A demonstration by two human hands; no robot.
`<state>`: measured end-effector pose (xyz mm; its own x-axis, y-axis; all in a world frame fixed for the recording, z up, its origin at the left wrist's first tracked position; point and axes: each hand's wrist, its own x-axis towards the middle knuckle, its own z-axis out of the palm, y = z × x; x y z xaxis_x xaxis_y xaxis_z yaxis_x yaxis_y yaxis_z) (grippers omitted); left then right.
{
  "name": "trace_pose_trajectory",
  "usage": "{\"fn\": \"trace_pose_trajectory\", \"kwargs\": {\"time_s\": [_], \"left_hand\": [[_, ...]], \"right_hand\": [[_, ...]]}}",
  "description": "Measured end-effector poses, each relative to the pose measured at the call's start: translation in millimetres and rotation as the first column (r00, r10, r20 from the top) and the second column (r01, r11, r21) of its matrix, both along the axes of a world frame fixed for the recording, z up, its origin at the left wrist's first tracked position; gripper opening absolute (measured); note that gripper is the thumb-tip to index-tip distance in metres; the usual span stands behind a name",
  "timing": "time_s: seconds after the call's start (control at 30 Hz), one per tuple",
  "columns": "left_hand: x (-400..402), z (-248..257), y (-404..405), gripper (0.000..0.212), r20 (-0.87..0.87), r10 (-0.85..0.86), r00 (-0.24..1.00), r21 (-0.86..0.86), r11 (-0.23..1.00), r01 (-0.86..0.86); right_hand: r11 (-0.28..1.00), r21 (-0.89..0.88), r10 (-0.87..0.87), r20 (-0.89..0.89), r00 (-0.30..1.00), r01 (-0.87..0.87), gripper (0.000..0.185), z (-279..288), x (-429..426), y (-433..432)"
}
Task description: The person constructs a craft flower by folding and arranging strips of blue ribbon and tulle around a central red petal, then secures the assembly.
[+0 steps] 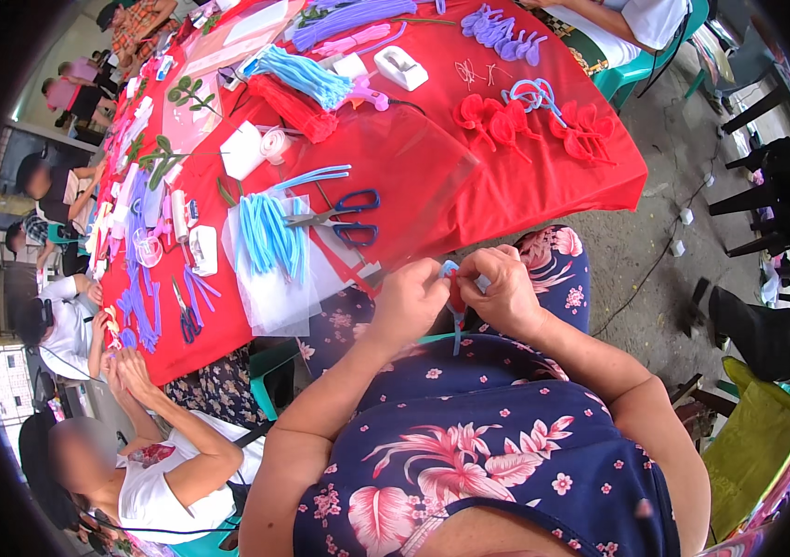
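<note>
Both my hands meet above my lap, just off the table's front edge. Between the fingertips of my left hand (412,296) and my right hand (499,289) is a small piece of bent pipe cleaner (457,296), red in the middle and light blue at its top and lower tail. Each hand pinches one side of it; the fingers hide part of its shape. Left of my hands, a bundle of light blue pipe cleaners (269,237) lies on clear plastic sheets. Dark-handled scissors (332,219) rest partly on this bundle with their blades apart.
A red cloth covers the table (416,188). Finished red pipe-cleaner shapes (499,125) and purple ones (503,35) lie on the right. Red pipe cleaners (294,108), a purple glue gun (370,94) and a white tape dispenser (400,67) lie farther back. A person (179,473) works at my left.
</note>
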<state>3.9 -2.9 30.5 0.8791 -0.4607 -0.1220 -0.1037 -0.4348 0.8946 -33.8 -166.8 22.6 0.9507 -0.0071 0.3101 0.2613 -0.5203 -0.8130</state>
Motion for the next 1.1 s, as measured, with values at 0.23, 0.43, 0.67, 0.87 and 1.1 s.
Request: {"fn": "trace_pose_trajectory", "kwargs": {"time_s": [0.23, 0.43, 0.67, 0.87, 1.1], "left_hand": [[-1.8, 9.2, -2.1, 0.011, 0.06, -0.015, 0.998, 0.018, 1.0, 0.014], [-1.2, 4.1, -2.6, 0.011, -0.003, -0.021, 1.0, 0.043, 0.999, 0.021], [8.7, -4.2, 7.6, 0.012, -0.407, 0.055, 0.912, -0.199, 0.969, -0.148], [11.1, -12.9, 11.1, 0.022, -0.381, 0.102, 0.919, -0.139, 0.976, -0.165], [3.3, -13.9, 15.1, 0.041, -0.645, 0.053, 0.762, -0.366, 0.855, -0.369]], "right_hand": [[1.0, -0.028, 0.006, 0.069, 0.998, -0.004, 0.012, -3.9, -0.3, -1.7], [0.999, -0.049, 0.019, 0.065, 0.998, -0.015, 0.012, -7.3, -2.1, -4.6], [0.645, 0.752, 0.309, -0.422, 0.852, 0.139, 0.025, -13.2, -4.4, -14.9], [0.679, 0.72, 0.503, -0.602, 0.62, 0.147, 0.029, -7.7, -22.2, -7.2], [0.663, 0.724, 0.482, -0.608, 0.631, 0.192, 0.026, -12.8, -23.0, -2.6]]}}
